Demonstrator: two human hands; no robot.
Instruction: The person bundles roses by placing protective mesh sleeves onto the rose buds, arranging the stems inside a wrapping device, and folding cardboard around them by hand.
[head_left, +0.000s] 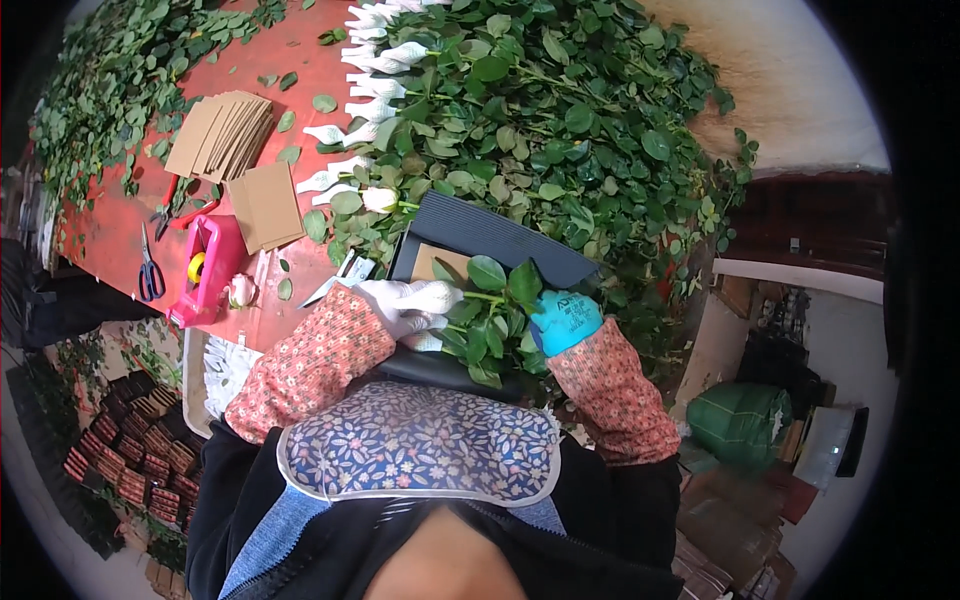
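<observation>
My left hand (384, 306), in a white glove, is closed around a rose head in a white mesh sleeve (433, 298). A second sleeved rose head (421, 342) sits just below it. My right hand (570, 321), in a blue rubber-coated glove, grips the leafy rose stems (491, 341); its fingertips are hidden by leaves. Under both hands lies a black holder with a ribbed flap (495, 232), and a brown cardboard piece (433, 261) shows inside it. A bare pale rose (380, 199) rests beyond the flap.
A large pile of leafy roses (540, 120) covers the table's right side. On the red tabletop (247, 56) are cardboard sheets (221, 135), a pink tape dispenser (210, 259), scissors (150, 266), red-handled pruners (191, 214), a loose rose head (241, 291) and a pointed metal blade (326, 289).
</observation>
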